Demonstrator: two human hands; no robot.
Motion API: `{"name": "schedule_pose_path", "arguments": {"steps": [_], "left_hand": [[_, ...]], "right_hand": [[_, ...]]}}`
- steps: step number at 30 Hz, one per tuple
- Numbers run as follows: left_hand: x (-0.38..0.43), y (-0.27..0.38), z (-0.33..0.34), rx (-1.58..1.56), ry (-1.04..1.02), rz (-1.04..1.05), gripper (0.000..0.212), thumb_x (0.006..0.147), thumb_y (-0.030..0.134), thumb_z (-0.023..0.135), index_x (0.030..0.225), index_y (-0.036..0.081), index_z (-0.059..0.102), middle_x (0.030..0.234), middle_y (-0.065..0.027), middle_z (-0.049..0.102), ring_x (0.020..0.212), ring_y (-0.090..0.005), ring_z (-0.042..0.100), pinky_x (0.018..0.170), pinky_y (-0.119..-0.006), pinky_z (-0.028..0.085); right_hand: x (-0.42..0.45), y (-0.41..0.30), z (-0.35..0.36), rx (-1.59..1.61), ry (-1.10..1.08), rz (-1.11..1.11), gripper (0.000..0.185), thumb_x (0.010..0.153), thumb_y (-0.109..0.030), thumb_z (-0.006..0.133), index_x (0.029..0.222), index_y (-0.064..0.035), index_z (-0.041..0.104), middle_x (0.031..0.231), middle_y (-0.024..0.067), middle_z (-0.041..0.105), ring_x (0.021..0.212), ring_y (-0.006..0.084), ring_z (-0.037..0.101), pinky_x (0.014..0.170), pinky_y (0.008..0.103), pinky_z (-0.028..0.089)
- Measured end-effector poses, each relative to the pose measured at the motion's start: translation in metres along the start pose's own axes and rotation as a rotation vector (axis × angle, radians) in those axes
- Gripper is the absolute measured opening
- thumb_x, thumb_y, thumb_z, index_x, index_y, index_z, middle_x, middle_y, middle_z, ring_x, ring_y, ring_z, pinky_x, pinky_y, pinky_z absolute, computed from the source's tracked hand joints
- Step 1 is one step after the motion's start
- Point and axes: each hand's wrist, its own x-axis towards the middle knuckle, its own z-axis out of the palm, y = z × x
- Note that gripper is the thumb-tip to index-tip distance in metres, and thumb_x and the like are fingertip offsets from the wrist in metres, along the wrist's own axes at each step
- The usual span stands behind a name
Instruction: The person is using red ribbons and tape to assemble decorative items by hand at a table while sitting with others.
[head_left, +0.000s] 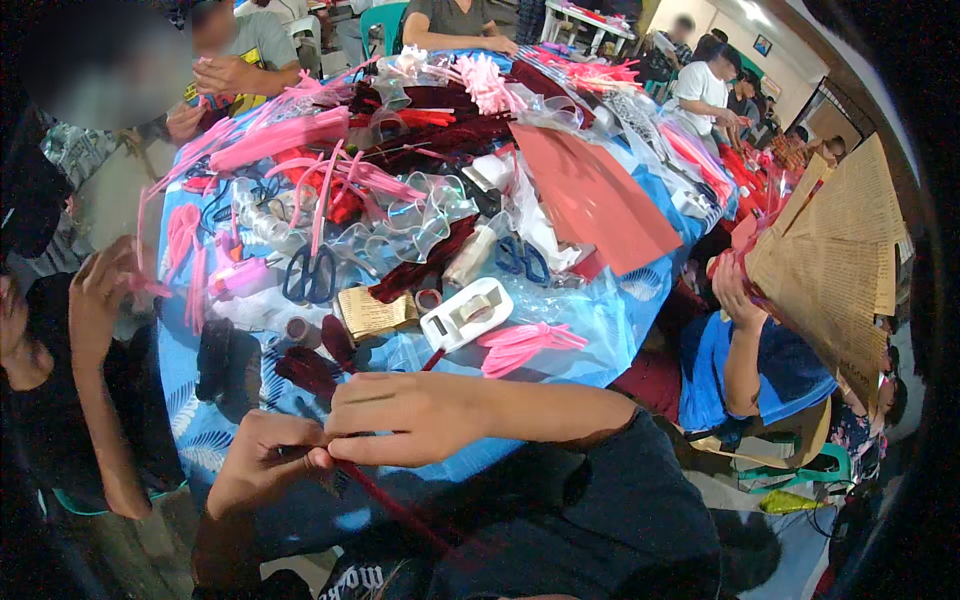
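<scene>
Close together in front of my body, both hands grip dark red chenille stems. My left hand (262, 457) pinches them between thumb and curled finger. My right hand (416, 416) lies across from the right, its fingertips meeting the left thumb. A long dark red stem (390, 502) runs down from the pinch toward my lap. Beyond my knuckles stick out fuzzy dark red loops (306, 369); the grip itself is partly hidden by my fingers. Just past my right hand are a white tape dispenser (457, 330) and a bundle of pink chenille stems (529, 346).
Blue-handled scissors (309, 274), a pink glue gun (244, 276), a folded printed paper (375, 313), clear ribbon (409, 217) and red sheets (592, 195) crowd the blue tablecloth (592, 352). At right, a person's hand (739, 292) holds a printed-paper bouquet wrap (832, 247). Another person's arm (97, 352) is at left.
</scene>
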Motion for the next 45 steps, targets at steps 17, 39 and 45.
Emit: {"name": "schedule_pose_path", "arguments": {"steps": [17, 39, 45], "left_hand": [[0.008, -0.029, 0.026, 0.707, 0.498, 0.406, 0.009, 0.074, 0.011, 0.065, 0.079, 0.005, 0.061, 0.063, -0.0044, 0.053, 0.052, -0.0195, 0.05, 0.049, -0.028, 0.037], [0.012, -0.034, 0.01, -0.453, 0.061, -0.071, 0.027, 0.092, 0.024, 0.055, 0.083, 0.0, 0.065, 0.065, -0.002, 0.059, 0.056, -0.0063, 0.049, 0.052, -0.023, 0.037], [0.014, -0.039, 0.03, 0.548, 0.65, 0.346, 0.012, 0.076, 0.014, 0.068, 0.083, 0.004, 0.066, 0.068, -0.0108, 0.06, 0.062, -0.0294, 0.058, 0.056, -0.036, 0.046]], "right_hand": [[-0.004, 0.004, 0.022, 0.553, 0.209, 1.155, 0.01, 0.081, -0.006, 0.065, 0.088, 0.0014, 0.064, 0.079, 0.0045, 0.062, 0.074, 0.0079, 0.057, 0.067, 0.023, 0.046], [-0.001, 0.022, 0.009, -0.092, 0.002, 0.374, 0.022, 0.071, 0.0, 0.06, 0.092, -0.0013, 0.057, 0.09, 0.0122, 0.058, 0.086, 0.0319, 0.056, 0.074, 0.0372, 0.044], [-0.001, 0.009, 0.026, 0.043, 0.17, 0.818, 0.009, 0.08, -0.004, 0.063, 0.084, 0.0032, 0.058, 0.078, 0.0135, 0.059, 0.074, 0.025, 0.06, 0.066, 0.0304, 0.046]]}}
